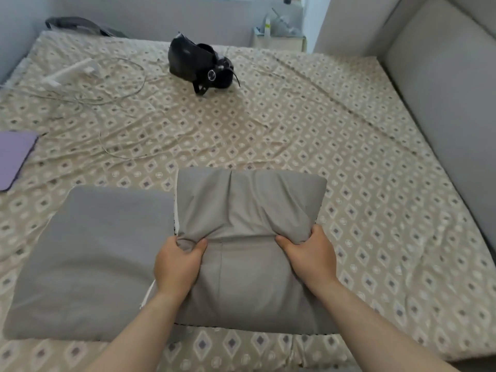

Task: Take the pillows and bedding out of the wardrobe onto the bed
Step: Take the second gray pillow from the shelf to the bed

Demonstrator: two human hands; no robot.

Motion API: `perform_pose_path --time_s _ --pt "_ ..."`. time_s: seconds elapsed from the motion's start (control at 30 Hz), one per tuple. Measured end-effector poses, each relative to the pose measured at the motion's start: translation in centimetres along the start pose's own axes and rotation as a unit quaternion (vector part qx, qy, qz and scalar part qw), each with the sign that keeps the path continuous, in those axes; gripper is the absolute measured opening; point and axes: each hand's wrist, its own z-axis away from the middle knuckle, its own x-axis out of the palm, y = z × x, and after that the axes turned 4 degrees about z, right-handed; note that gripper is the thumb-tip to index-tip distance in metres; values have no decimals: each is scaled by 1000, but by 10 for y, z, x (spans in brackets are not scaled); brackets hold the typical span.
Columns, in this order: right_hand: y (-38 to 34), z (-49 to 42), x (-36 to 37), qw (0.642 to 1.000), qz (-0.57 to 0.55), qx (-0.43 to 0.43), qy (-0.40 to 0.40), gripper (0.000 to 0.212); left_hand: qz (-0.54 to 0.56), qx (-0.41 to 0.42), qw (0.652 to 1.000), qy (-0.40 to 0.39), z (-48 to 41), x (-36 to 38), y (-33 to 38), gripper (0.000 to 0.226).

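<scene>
Two grey pillows lie side by side on the bed [268, 124], near its front edge. The left pillow [88, 259] lies flat and untouched. The right pillow [249, 210] partly overlaps it. My left hand [178, 264] pinches a fold of the right pillow's cover at its middle. My right hand [308, 253] grips the bunched cover a little to the right. The cover is pulled into creases between my hands. No wardrobe is in view.
A black headset [201, 63] sits at the far middle of the bed. White cables and a charger [80, 73] lie far left, a purple tablet case [16, 157] at the left edge. A grey padded headboard [442, 103] runs along the right.
</scene>
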Motion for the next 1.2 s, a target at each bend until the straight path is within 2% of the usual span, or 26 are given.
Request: perform_pose_path --time_s 0.2,0.43,0.67,0.77,0.87,1.0,1.1,1.2 --pt "59 -13 63 999 4 35 -21 58 -15 -18 1000 3 -20 46 -68 34" --pt "122 -25 95 996 39 75 -15 71 -47 -38 998 -17 -29 105 -109 39" --pt "125 -29 98 987 115 111 -21 99 -128 -64 990 8 -19 104 -109 67" --pt "117 -26 83 984 112 134 -29 109 -201 -34 978 33 -7 97 -88 79" --pt "99 -31 61 991 84 101 -28 106 -212 25 977 25 -5 87 -55 91" --pt "38 -55 7 1000 17 16 -19 94 -122 121 984 -45 -20 68 34 89" --pt "-14 -64 -38 998 -45 -29 -15 87 -64 191 977 -75 -14 52 106 86" --pt "-58 -56 -96 993 -100 -68 1 82 -36 231 967 -99 12 29 171 92"
